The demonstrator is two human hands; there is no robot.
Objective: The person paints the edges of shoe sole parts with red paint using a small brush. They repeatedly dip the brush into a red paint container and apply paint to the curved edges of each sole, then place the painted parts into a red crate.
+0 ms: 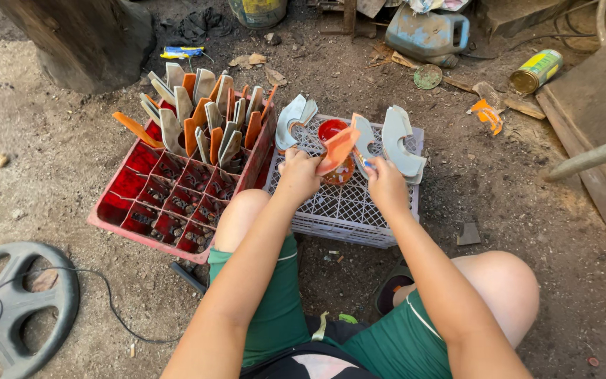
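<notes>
— Head view: where's the orange blade point(338, 147)?
— Above the white crate point(345, 210), pinched in the left hand point(299, 175)'s closed fingers point(290, 156); the right hand point(386, 184)'s curled fingers point(372, 165) meet its far edge.

L hand point(299, 175) & R hand point(386, 184) grip orange curved piece point(338, 149) over white crate point(348, 207); red crate point(177, 189) beside.

I see bare grid on the white crate point(331, 210) near me; curved plates point(401, 144) and the red crate point(177, 196) crowd its far and left sides.
</notes>
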